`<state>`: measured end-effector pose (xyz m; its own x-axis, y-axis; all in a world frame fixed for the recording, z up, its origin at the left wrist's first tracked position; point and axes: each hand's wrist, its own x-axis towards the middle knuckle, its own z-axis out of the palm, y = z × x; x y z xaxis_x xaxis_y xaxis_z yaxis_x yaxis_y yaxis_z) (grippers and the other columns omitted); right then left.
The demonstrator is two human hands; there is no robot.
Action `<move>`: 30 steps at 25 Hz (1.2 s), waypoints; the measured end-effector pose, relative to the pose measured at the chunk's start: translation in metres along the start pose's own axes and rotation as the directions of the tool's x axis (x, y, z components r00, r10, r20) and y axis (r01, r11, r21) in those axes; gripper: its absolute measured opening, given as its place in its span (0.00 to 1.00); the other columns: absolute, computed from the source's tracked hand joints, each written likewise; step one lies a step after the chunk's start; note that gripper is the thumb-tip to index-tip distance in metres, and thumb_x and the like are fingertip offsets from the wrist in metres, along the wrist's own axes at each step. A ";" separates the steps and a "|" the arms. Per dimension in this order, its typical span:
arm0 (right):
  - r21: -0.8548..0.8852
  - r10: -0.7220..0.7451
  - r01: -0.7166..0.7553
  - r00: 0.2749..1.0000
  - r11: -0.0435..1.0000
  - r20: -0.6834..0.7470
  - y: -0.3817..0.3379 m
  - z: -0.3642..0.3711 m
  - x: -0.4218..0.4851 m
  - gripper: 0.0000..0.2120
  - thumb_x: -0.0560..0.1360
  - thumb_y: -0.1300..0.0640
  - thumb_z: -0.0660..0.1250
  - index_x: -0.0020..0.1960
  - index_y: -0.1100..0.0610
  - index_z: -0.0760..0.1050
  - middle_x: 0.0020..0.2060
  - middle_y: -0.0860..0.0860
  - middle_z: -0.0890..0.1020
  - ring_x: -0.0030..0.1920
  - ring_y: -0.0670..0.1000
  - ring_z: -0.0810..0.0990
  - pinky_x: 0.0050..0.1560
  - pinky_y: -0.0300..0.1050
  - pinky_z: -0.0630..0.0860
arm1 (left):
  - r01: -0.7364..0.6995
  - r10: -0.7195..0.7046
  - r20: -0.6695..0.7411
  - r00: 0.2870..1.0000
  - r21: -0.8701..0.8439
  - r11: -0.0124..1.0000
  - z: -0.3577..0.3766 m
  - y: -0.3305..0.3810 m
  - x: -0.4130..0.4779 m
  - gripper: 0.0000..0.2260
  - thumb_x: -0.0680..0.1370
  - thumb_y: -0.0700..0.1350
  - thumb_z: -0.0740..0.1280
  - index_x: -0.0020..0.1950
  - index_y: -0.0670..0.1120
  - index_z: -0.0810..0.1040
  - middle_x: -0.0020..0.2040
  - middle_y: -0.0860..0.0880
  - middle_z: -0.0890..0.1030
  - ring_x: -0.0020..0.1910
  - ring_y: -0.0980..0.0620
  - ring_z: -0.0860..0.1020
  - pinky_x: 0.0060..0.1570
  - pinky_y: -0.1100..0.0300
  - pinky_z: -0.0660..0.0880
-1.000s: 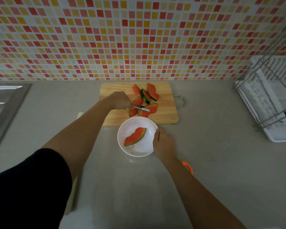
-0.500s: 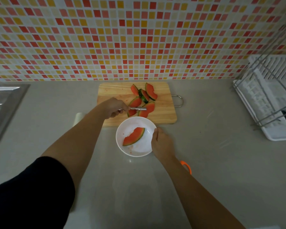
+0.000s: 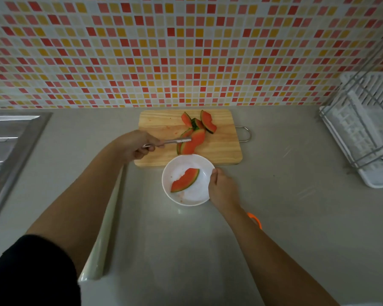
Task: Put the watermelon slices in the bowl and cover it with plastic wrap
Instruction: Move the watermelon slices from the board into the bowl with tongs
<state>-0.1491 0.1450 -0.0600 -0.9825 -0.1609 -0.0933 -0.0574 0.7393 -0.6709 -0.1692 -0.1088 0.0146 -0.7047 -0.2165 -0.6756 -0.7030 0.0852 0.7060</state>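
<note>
The grey counter fills most of the view, with a wall of red, yellow and white tiles behind it. A metal sink is at the left edge and a white dish rack at the right. A wooden cutting board lies by the wall, its wire handle pointing right. A roll of plastic wrap lies long-ways under the left arm, running from near to far. The white bowl sits just in front of the board.

A second ago the tongs were down among the slices on the board. Now the left hand squeezes the metal tongs shut on one watermelon slice and has lifted it toward the near edge of the board, close to the bowl. This slice hangs with its long side running up and down the view.

The right hand still pinches the bowl's right rim. One slice in the bowl lies slanted, from near-left to far-right, green rind toward the right. Other slices on the board stay in a little pile.

A bit of something orange peeks out behind the right arm. I see no words to read.
</note>
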 end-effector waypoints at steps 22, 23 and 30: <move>-0.047 -0.003 0.003 1.000 0.999 0.000 0.002 0.003 0.002 0.19 0.80 0.53 0.48 0.47 0.62 0.73 0.41 0.60 0.82 0.43 0.60 0.79 0.41 0.46 0.72 | -0.101 0.422 -0.290 0.859 0.712 0.695 0.038 0.003 -0.007 0.18 0.75 0.53 0.65 0.46 0.37 0.82 0.39 0.43 0.79 0.40 0.45 0.77 0.36 0.59 0.68; -0.046 0.000 0.000 1.000 0.999 0.002 0.002 0.003 0.003 0.19 0.80 0.53 0.48 0.47 0.62 0.73 0.40 0.59 0.81 0.42 0.59 0.79 0.41 0.47 0.72 | -0.103 0.411 -0.263 0.873 0.724 0.682 0.043 0.003 -0.002 0.18 0.75 0.53 0.64 0.46 0.37 0.82 0.38 0.43 0.79 0.40 0.46 0.76 0.36 0.59 0.68; -0.040 0.006 -0.006 1.000 0.999 0.001 0.001 0.003 0.003 0.18 0.80 0.53 0.47 0.46 0.61 0.72 0.37 0.59 0.81 0.39 0.58 0.79 0.39 0.48 0.74 | -0.018 0.463 -0.278 0.841 0.842 0.538 0.079 0.009 0.001 0.10 0.75 0.47 0.62 0.37 0.43 0.71 0.33 0.48 0.70 0.37 0.48 0.74 0.31 0.58 0.68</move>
<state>-0.1515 0.1432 -0.0626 -0.9827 -0.1573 -0.0981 -0.0587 0.7658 -0.6404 -0.1841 -0.0315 0.0035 -0.8922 -0.4131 -0.1824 -0.4461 0.8691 0.2136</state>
